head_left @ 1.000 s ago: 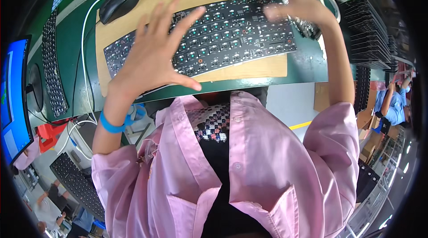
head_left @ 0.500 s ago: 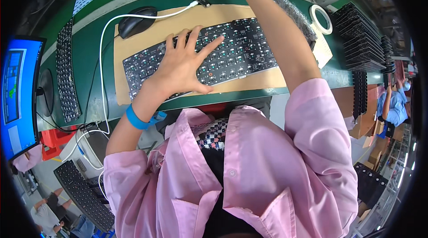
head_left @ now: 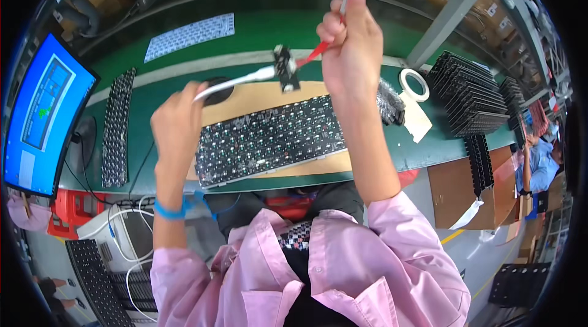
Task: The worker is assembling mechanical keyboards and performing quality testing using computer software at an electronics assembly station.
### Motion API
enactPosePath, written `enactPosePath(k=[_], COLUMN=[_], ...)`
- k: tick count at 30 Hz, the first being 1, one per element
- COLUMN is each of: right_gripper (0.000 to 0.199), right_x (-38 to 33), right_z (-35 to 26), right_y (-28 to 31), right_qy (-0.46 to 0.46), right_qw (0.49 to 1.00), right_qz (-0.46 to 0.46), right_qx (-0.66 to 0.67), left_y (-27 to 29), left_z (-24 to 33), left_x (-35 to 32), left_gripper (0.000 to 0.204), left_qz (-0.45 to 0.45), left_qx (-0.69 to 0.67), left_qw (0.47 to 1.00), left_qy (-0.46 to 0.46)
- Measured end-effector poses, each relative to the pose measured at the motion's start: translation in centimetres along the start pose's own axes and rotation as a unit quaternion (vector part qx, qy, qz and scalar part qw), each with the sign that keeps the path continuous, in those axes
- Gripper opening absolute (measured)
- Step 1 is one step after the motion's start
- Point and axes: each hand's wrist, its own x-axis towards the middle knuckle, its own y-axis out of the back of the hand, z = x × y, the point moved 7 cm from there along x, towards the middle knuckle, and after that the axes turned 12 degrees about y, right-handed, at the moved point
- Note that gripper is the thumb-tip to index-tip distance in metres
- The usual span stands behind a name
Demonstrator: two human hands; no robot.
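Note:
My left hand (head_left: 177,122) is closed around a white cable (head_left: 239,82), its fingers blurred a little by motion. The cable's plug meets one side of a small black circuit board (head_left: 285,68), which hangs tilted in the air. From the board's other side a red cable (head_left: 315,53) runs up to my right hand (head_left: 355,45), a fist closed on it, with a whitish end showing beside the thumb. Below both hands lies a black keyboard circuit board (head_left: 269,140), set with rows of small switches, on a tan mat (head_left: 254,95).
A black mouse (head_left: 218,93) sits behind my left hand. On the left are a monitor (head_left: 49,125) and another keyboard board (head_left: 116,131). To the right stand a white tape roll (head_left: 414,85), clear bubble wrap (head_left: 391,103) and stacked black boards (head_left: 468,94). A white perforated plate (head_left: 190,36) lies behind.
My left hand has come off the keyboard board and taken hold of the white cable. The small board has been raised between my hands. The view has tilted to show more of the back.

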Motion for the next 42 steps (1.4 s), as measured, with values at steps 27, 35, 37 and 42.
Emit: enactPosePath(k=[27, 35, 37, 42], right_gripper=[0.008, 0.007, 0.006, 0.005], right_x=[-16.6, -18.1, -18.0, -17.2], right_z=[2.8, 4.4, 4.4, 3.9], right_y=[7.2, 7.1, 7.3, 8.2], right_qy=[-0.119, -0.086, -0.108, -0.171], right_qw=[0.795, 0.787, 0.786, 0.779], right_qz=[-0.237, -0.194, -0.18, -0.141], right_qx=[-0.546, -0.579, -0.581, -0.586], left_y=[-9.9, -10.2, -10.5, -10.8], left_z=[1.9, 3.2, 3.4, 4.6], left_x=[-6.9, -6.8, -6.9, -6.8], left_gripper=[0.099, 0.093, 0.093, 0.092], left_qz=[-0.374, -0.325, -0.332, -0.355], left_qx=[-0.016, -0.076, -0.081, -0.072], left_qw=[0.913, 0.916, 0.914, 0.909], left_qy=[-0.164, -0.221, -0.218, -0.205])
